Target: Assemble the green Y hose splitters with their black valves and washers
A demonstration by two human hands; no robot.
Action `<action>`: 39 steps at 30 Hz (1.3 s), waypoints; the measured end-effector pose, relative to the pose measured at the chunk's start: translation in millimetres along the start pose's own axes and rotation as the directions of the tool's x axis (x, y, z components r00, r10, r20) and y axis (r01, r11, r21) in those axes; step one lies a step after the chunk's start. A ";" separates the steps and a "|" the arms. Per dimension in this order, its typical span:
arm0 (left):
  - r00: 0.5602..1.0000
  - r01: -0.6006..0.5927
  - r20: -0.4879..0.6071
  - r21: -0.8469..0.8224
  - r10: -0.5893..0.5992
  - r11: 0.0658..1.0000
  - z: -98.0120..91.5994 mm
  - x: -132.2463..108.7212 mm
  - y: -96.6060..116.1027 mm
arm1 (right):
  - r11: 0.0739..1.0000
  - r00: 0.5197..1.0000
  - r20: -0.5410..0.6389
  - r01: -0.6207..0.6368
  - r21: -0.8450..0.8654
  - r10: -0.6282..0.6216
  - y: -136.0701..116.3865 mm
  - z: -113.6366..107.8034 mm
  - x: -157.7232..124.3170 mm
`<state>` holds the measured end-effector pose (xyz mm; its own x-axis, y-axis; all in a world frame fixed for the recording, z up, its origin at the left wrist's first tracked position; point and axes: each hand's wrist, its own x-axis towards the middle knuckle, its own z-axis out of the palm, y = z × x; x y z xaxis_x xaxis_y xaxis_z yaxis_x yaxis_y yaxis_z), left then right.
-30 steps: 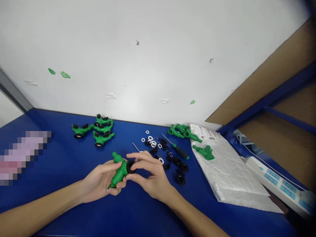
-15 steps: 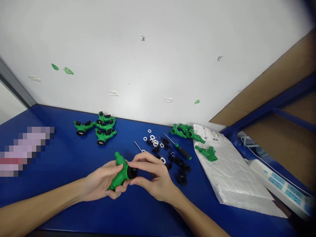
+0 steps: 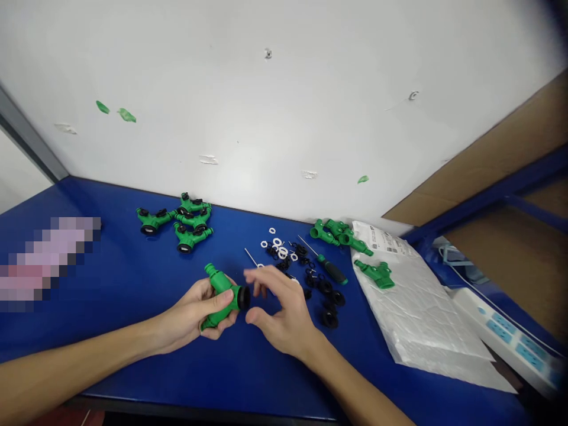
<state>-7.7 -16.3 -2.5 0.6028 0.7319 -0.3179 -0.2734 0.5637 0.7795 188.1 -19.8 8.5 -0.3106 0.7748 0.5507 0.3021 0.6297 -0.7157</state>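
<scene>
Fingers of the left hand point(image 3: 197, 309) are clamped around a green Y-shaped connector point(image 3: 219, 280), thumb across its body, holding it tilted above the blue table point(image 3: 110, 290) with its black collar point(image 3: 244, 297) facing the right hand. Fingers of the right hand point(image 3: 286, 310) are apart and curved, thumb and forefinger parted just beside the collar, gripping nothing that shows. From the far left, a pixelated patch point(image 3: 48, 260) hides whatever lies there; next, towards the back, four green connectors with black fittings point(image 3: 193, 220) sit close together. Beyond the right hand come a thin metal rod point(image 3: 252, 257), scattered white washers point(image 3: 283, 252) and small black parts point(image 3: 300, 249), then a green-and-black screwdriver point(image 3: 332, 269) with black rings point(image 3: 329, 319) nearer the person. Three bare green bodies point(image 3: 333, 232) lie behind, another green body point(image 3: 378, 274) rests on a white padded bag point(image 3: 417, 325), and a power strip point(image 3: 481, 322) lies rightmost
</scene>
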 end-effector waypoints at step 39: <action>0.996 -0.081 -0.038 0.100 0.085 0.992 -2.8 1.9 1.6 | 0.966 0.998 -0.001 -0.064 -0.252 0.066 -4.7 18.4 -10.6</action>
<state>-9.1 -12.9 -3.4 0.5481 0.7913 -0.2710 -0.2448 0.4616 0.8526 173.4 -31.9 -1.9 -0.2890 0.8145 0.5030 0.5389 0.5727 -0.6177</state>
